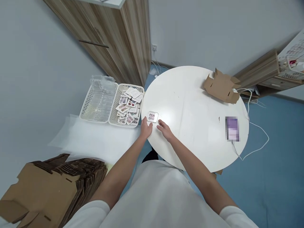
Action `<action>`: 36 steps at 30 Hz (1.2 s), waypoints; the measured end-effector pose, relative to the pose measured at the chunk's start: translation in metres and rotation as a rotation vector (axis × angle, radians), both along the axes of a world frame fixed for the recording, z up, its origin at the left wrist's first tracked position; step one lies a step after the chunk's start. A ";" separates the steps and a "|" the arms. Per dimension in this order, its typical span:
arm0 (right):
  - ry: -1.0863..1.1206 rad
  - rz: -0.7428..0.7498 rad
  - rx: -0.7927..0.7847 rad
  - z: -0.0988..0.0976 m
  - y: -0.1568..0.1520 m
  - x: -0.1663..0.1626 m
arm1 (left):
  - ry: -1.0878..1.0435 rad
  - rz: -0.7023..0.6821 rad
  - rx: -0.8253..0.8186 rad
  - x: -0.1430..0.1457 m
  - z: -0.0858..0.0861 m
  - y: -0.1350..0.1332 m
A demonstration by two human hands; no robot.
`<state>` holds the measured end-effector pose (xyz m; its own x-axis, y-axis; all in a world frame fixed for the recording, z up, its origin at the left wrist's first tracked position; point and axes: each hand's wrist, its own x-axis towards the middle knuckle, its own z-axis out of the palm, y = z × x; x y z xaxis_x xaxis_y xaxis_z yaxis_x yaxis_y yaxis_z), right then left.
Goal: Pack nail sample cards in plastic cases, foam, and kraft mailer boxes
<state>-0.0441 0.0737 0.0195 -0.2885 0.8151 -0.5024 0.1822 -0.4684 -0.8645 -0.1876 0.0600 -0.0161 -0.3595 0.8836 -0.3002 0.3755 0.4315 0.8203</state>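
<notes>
A small clear plastic case (152,117) lies near the left edge of the white round table (197,126), with a card of pinkish round items showing through it. At its lower left corner is my left hand (145,128), thumb and fingers apart, close to or touching the case. My right hand (165,129) is open just right of the case, fingers pointing toward it with a small gap. Left of the table, a white basket (114,123) holds a pile of printed cards (129,106).
Another white basket (83,109) contains clear plastic packaging (102,101). White sheets (95,139) lie below the baskets, beside stacked flattened cardboard boxes (47,190). On the table are an unfolded cardboard box (222,87) and a blurred purple device (232,129) with a white cable (260,147).
</notes>
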 end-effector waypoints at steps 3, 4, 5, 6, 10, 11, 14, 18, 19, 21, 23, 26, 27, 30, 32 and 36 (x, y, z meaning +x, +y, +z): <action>0.035 -0.022 -0.027 -0.001 0.000 -0.008 | -0.027 -0.014 0.010 -0.002 -0.001 -0.003; 0.042 -0.024 -0.034 -0.001 -0.001 -0.009 | -0.030 -0.019 0.015 -0.002 -0.001 -0.005; 0.046 -0.027 -0.036 0.000 -0.002 -0.008 | -0.033 -0.024 0.021 -0.001 0.000 -0.006; 0.049 -0.031 -0.034 0.000 -0.004 -0.006 | -0.037 -0.027 0.030 0.000 0.001 -0.007; 0.029 -0.074 0.047 -0.001 -0.013 0.012 | -0.081 -0.045 0.091 0.015 0.006 -0.015; 0.008 -0.095 0.082 -0.001 -0.017 0.019 | -0.095 -0.064 0.116 0.021 0.008 -0.018; -0.086 -0.159 0.187 -0.003 -0.034 0.048 | -0.126 -0.152 0.195 0.044 0.011 -0.027; -0.253 -0.188 0.290 -0.005 -0.067 0.099 | -0.130 -0.297 0.192 0.084 0.016 -0.044; -0.297 -0.186 0.308 -0.005 -0.076 0.112 | -0.134 -0.339 0.180 0.095 0.017 -0.049; -0.386 -0.182 0.333 -0.005 -0.095 0.138 | -0.146 -0.420 0.164 0.117 0.018 -0.061; -0.454 -0.169 0.342 -0.007 -0.111 0.162 | -0.144 -0.486 0.156 0.138 0.020 -0.074; -0.516 -0.125 0.360 -0.010 -0.127 0.190 | -0.085 -0.549 0.121 0.164 0.020 -0.087; -0.530 -0.109 0.369 -0.012 -0.129 0.196 | -0.058 -0.564 0.104 0.171 0.019 -0.089; -0.550 -0.053 0.393 -0.016 -0.130 0.210 | 0.017 -0.596 0.068 0.187 0.018 -0.091; -0.539 -0.005 0.417 -0.019 -0.128 0.216 | 0.070 -0.596 0.066 0.192 0.017 -0.091; -0.538 0.058 0.547 -0.022 -0.128 0.225 | 0.213 -0.541 0.070 0.195 0.018 -0.098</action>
